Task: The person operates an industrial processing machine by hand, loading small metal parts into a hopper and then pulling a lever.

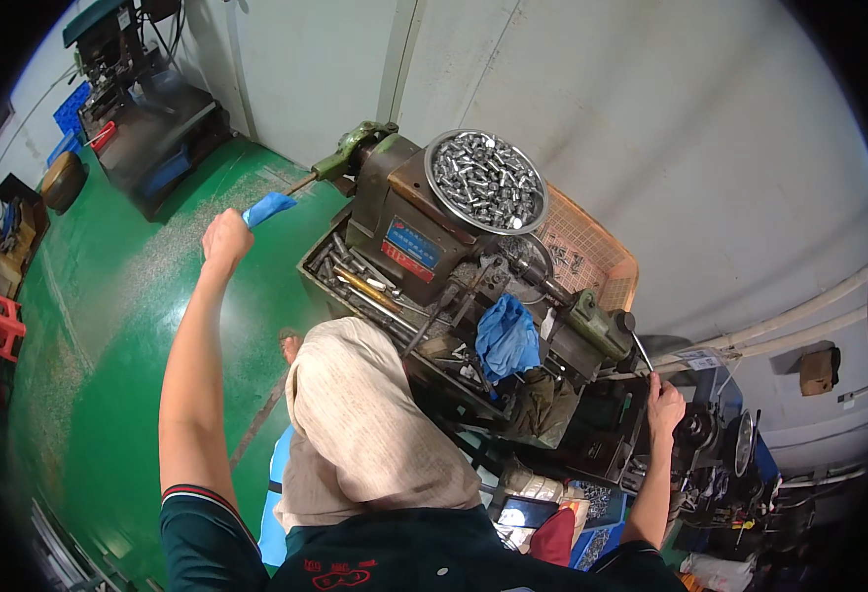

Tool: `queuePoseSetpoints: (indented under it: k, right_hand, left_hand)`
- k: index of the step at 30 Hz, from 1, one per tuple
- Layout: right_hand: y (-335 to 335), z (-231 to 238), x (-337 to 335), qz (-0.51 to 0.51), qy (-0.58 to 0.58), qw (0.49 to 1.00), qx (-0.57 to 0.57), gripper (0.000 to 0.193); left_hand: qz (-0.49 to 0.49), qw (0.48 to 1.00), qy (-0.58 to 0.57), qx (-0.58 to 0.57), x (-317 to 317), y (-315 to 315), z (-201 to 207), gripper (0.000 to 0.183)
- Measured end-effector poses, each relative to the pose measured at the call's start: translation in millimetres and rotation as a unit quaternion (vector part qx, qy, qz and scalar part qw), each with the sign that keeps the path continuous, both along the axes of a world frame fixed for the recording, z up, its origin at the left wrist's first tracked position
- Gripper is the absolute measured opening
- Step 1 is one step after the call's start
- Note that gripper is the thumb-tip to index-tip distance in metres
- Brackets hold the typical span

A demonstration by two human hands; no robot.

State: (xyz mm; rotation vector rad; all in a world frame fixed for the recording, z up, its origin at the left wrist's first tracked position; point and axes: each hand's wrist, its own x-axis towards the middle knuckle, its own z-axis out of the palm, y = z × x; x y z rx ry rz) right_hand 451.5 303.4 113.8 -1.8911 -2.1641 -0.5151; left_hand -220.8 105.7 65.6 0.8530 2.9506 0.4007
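A small bench lathe (387,202) stands in front of me. My left hand (227,240) is closed around the end of a lever handle (268,208) wrapped in blue, which runs to a green arm at the lathe's left end. At the other end, my right hand (665,405) grips a thin metal lever (642,352) on the green tailstock (597,329). On top of the lathe rests a round metal bowl (434,197) heaped with small shiny metal parts (488,178). Below it, a blue cloth (508,337) lies over the lathe's front.
An orange plastic basket (607,259) with some metal parts sits behind the lathe, against the wall. Rods and tools fill the tray (355,286) at its front left. Another machine (143,128) stands far left, near a red stool (4,328). More machinery (700,429) is at right.
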Motion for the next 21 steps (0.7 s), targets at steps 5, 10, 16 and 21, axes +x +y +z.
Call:
queuePoseSetpoints:
  k: [5,10,16,21]
  right_hand:
    - [-4.6,2.0,-5.2,-0.014,-0.007,1.0,-0.003,0.051]
    - [-7.3,3.7,-11.4,-0.022,-0.011,1.0,0.002,0.052]
    - [-8.9,0.8,-11.1,-0.044,-0.012,0.999,-0.011,0.054]
    - [-12.3,2.5,-16.4,-0.076,-0.02,0.997,-0.017,0.053]
  left_hand:
    - [0.001,1.0,0.014,0.006,4.1,-0.4,1.6,0.02]
    - [0.002,1.0,0.011,0.0,-0.4,-0.7,-1.1,0.019]
    - [-0.007,1.0,0.01,0.002,-0.8,-0.4,-1.8,0.018]
    - [-0.011,1.0,0.02,0.013,0.7,-0.4,-3.1,0.017]
